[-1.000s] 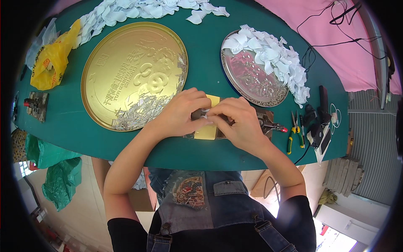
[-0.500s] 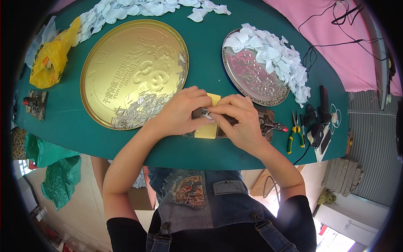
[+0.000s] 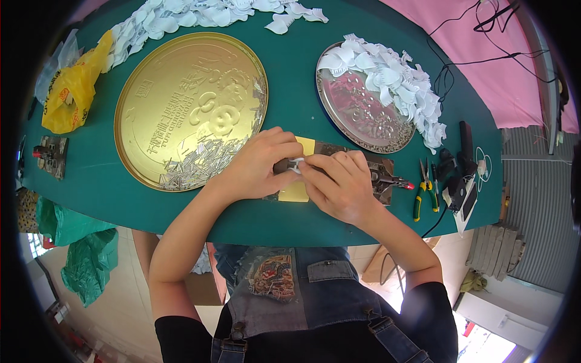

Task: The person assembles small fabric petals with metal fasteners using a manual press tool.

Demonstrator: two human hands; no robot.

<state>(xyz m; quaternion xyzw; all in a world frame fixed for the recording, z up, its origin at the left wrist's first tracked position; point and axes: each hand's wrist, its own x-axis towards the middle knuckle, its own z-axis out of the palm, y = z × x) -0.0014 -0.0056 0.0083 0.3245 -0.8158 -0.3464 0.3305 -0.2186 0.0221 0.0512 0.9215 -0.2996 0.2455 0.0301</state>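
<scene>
Close together over a metal jig with a toggle clamp (image 3: pixel 382 179), my left hand (image 3: pixel 261 164) and my right hand (image 3: pixel 342 185) meet at a small white plastic piece (image 3: pixel 296 165). Fingers of both hands are closed and pinch at this piece, whose outline they largely cover. Under them lies a brass-coloured plate (image 3: pixel 294 192), partly hidden. Left of my left hand, a big gold round tray (image 3: pixel 142 130) carries many thin silver pins (image 3: pixel 203 160). Beyond my right hand, a smaller silver round tray (image 3: pixel 348 103) holds tiny metal bits and toothed white plastic pieces (image 3: pixel 393 78).
More white pieces (image 3: pixel 163 18) pile along the far edge, beside a yellow plastic bag (image 3: pixel 72 97). Another clamp (image 3: pixel 52 156) sits at far left. Green-handled pliers (image 3: pixel 419 196), a power strip (image 3: pixel 466 206) and black cables lie right. Green bags (image 3: pixel 91 263) hang off the left edge.
My right hand's fingers have shifted slightly around the white piece, with the index finger lower and more curled. My left hand stays nearly in place. The whole view has moved slightly.
</scene>
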